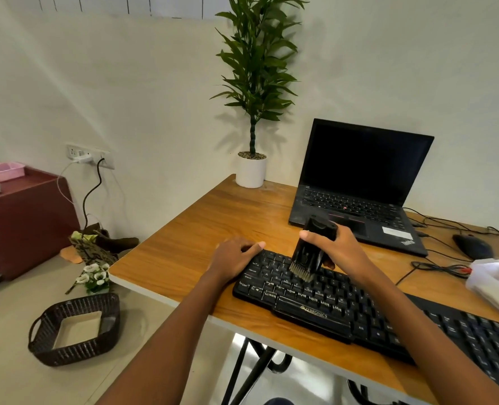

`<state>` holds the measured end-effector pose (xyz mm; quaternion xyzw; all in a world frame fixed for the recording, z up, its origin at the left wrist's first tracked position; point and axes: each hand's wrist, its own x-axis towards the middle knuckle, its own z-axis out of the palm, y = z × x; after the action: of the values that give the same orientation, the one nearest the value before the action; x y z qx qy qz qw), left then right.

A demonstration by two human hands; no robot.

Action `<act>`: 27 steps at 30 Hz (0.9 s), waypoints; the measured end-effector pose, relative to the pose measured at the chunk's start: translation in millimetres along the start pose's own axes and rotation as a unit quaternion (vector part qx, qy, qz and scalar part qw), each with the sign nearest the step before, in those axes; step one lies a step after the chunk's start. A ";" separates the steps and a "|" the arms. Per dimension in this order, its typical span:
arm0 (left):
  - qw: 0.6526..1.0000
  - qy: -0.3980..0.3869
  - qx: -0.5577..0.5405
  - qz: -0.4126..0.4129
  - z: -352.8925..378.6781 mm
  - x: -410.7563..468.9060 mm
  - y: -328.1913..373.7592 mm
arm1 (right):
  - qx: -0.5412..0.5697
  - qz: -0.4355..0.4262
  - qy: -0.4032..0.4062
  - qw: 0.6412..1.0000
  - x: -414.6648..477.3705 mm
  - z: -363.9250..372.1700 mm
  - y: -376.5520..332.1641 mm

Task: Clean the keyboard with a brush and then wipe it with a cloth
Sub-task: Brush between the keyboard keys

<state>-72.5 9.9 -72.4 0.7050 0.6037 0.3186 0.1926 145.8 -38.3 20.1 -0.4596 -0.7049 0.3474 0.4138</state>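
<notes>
Your right hand [343, 250] grips the black brush [309, 252], its bristles touching the keyboard [330, 308] on the counter [189, 247]. Your left hand [236, 258] rests relaxed on the keyboard's far-left corner, holding nothing.

The keyboard [330, 305] is black with white legends, the brush [312, 247] black with pale tan bristles [300, 272], and the bench [189, 247] an orange-brown wood grain edged in white. At 1 o'clock the laptop [365, 171] is black, at 12 o'clock the plant [257, 68] is deep green in a white pot [251, 172], and at 3 o'clock lie a black mouse [473, 246] and a white cloth [496, 282]. At 8 o'clock the basket [75, 349] is dark brown weave; at 9 o'clock a maroon cabinet [23, 223] bears a pink tray [1, 172]
</notes>
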 end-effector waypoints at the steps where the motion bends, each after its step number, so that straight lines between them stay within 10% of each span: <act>1: 1.000 -0.008 0.012 0.002 -0.2 -0.3 0.6 | -0.008 -0.002 -0.007 1.000 0.4 0.7 0.2; 13: 0.998 -0.011 0.054 0.011 2.0 1.5 -1.8 | -0.109 -0.029 -0.129 0.985 7.8 16.6 -5.4; 27: 0.996 -0.004 0.093 0.012 2.9 0.4 -1.1 | -0.068 -0.049 -0.047 0.995 7.9 15.3 -4.2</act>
<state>-71.3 10.9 -75.1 0.7284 0.6215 0.2600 0.1248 128.6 -34.0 19.4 -0.4345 -0.7674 0.2991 0.3645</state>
